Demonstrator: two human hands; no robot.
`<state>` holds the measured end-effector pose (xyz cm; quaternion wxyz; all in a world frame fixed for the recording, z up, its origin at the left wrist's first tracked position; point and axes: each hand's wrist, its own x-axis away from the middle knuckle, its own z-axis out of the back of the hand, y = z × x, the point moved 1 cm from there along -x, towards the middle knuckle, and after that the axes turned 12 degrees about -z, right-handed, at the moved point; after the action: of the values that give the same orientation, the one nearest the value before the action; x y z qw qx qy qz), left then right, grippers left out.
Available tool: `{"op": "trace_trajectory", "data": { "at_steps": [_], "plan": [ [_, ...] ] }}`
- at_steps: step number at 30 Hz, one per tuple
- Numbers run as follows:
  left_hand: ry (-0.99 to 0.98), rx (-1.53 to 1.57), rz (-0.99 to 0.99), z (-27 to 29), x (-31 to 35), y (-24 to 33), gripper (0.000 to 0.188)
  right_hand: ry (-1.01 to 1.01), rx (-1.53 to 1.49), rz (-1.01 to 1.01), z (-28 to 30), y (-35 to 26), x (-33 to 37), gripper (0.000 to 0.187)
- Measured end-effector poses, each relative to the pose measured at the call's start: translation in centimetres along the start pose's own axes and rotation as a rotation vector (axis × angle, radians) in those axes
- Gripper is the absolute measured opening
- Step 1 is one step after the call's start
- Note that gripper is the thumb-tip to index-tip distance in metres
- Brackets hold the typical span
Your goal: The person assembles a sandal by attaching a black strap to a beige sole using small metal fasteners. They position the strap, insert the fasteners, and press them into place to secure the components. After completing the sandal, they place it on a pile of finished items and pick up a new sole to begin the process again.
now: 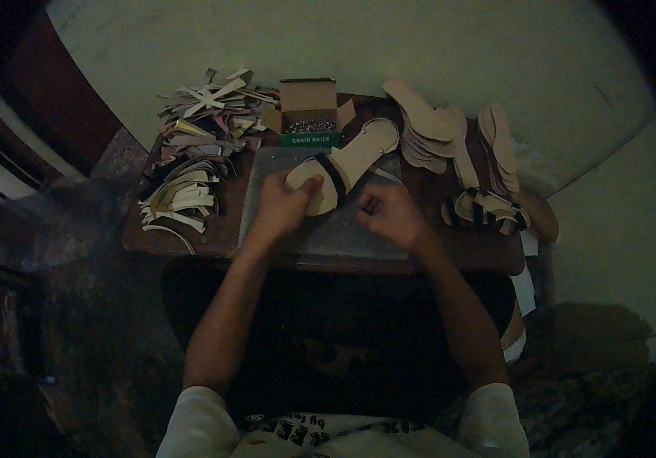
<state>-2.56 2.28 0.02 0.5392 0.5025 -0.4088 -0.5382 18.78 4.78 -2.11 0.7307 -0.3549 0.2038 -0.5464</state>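
Dark table (465, 248), pale sandal sole (352, 164) at twelve o'clock: light, stiffish by its look, edges best to grip! Left hand (286, 200) clamps its wide end; right hand (389, 215), four o'clock from it, curled closed, contents can't be told.

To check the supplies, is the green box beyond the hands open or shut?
The box is open: its flaps are spread, showing small metal pieces inside.
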Motion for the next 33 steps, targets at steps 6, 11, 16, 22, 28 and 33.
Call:
{"op": "trace_trajectory", "data": {
  "at_steps": [6,11,16,22,28,33],
  "plan": [
    [0.012,-0.036,0.018,0.1,0.1,0.1,0.041,-0.013,-0.078,0.011,-0.3,-0.3,0.0,0.020],
    [0.016,-0.137,0.022,0.4,-0.3,-0.1,0.044,0.029,0.025,0.079,-0.7,0.8,-0.1,0.022],
    [0.159,0.002,0.001,0.9,-0.4,0.0,0.033,0.177,0.163,0.251,-1.9,0.0,0.0,0.021],
    [0.102,0.023,-0.012,0.9,-0.7,-0.7,0.033,0.174,0.178,0.245,-2.0,0.0,-0.3,0.014],
    [0.087,-0.006,-0.023,0.7,-0.7,-1.2,0.033,0.179,0.148,0.189,-1.5,0.0,-0.2,0.010],
    [0.073,-0.022,-0.029,0.4,-0.4,-0.7,0.032,0.216,0.158,0.184,-0.2,-1.1,0.2,0.009]
  ]
}}
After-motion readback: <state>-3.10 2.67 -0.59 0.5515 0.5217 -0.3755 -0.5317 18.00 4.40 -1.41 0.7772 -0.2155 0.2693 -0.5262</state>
